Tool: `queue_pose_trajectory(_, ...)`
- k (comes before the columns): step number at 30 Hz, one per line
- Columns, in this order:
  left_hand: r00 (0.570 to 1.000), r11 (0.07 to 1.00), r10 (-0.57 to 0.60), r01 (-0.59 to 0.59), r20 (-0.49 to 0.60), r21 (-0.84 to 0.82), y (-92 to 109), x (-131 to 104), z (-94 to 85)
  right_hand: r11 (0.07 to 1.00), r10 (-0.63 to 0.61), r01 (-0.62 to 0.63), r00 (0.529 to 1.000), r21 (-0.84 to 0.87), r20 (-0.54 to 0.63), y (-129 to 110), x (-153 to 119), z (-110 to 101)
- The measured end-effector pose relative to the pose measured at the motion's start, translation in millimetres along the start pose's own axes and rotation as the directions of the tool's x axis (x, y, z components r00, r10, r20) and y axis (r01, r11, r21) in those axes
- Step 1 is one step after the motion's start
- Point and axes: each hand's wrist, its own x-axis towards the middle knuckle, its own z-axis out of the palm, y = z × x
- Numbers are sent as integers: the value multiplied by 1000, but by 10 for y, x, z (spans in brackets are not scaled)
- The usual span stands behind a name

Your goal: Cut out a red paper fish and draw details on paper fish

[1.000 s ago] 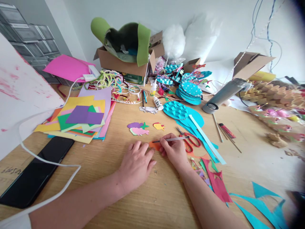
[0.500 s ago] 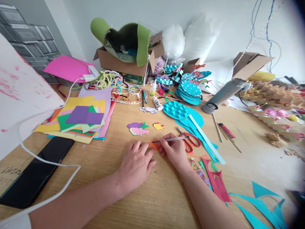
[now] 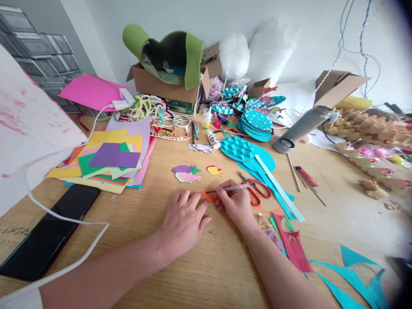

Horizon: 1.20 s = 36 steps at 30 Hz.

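My right hand (image 3: 234, 204) is closed around a slim pen (image 3: 238, 187), its dark tip pointing left over a small orange piece of paper (image 3: 209, 195). That paper lies flat on the table, partly covered by my fingers. My left hand (image 3: 185, 219) rests palm down, fingers spread, its fingertips close to the paper's left edge. Just beyond are a pink paper fish (image 3: 189, 177), a purple paper fish (image 3: 182, 169) and a yellow paper fish (image 3: 215, 171). Red-handled scissors (image 3: 257, 191) lie right beside my right hand.
Stacked coloured paper (image 3: 119, 161) and a black phone (image 3: 48, 231) are at left. Blue paper strips (image 3: 277, 189), red scraps (image 3: 291, 246) and a metal flask (image 3: 302, 128) lie at right. Glue bottles (image 3: 213, 140) and a cardboard box (image 3: 167, 83) stand behind. A white cable (image 3: 71, 219) crosses the left side.
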Motion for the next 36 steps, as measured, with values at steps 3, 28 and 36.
queue_pose_trajectory(3,1000,1000,0,0,5,-2,1,2,-1,1000,-4,4,1000,2,6,5,0,-2)
queue_pose_trajectory(28,1000,1000,6,-6,-2,2,-1,-3,8,1000,-5,5,1000,2,-6,-11,-9,2)
queue_pose_trajectory(36,1000,1000,12,-12,-18,13,-5,-5,15,1000,-5,5,1000,-2,-9,-24,-8,9)
